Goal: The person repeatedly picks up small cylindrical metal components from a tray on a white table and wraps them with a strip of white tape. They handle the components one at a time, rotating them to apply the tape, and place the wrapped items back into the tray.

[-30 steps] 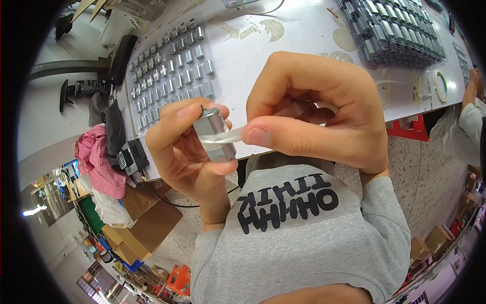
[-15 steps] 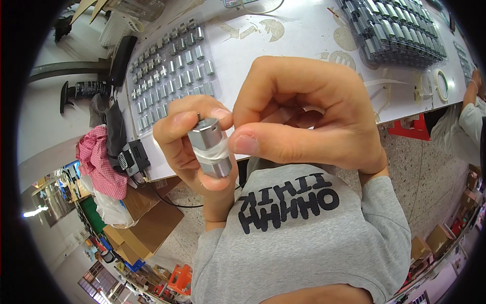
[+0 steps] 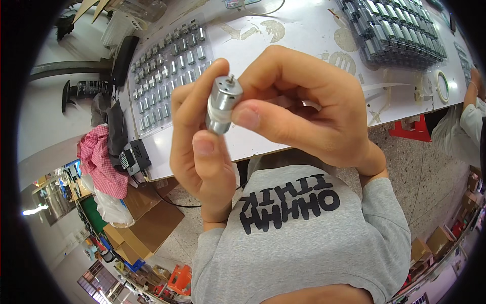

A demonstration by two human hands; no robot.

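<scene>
A small silver electric motor (image 3: 225, 91) stands nearly upright between my two hands, its thin shaft pointing up and slightly tilted. White tape (image 3: 221, 113) is wound round its middle. My left hand (image 3: 200, 131) grips the motor, the thumb low on its body and a finger behind its upper part. From the right, my right hand (image 3: 309, 106) is closed in a pinch, its thumb tip pressed on the tape at the motor's side. Something whitish shows among its curled fingers, partly hidden.
A clear tray of motors (image 3: 167, 76) lies on the white table (image 3: 304, 45) beyond my left hand. Stacked trays of motors (image 3: 400, 35) stand at the far right, near a tape roll (image 3: 442, 86). A black spray bottle (image 3: 83, 90) lies left. Another person's arm (image 3: 475, 96) shows far right.
The motor has moved up and away from me and turned more upright. My left fingers have shifted around it, the thumb now lower on the near side. My right thumb stays at the tape.
</scene>
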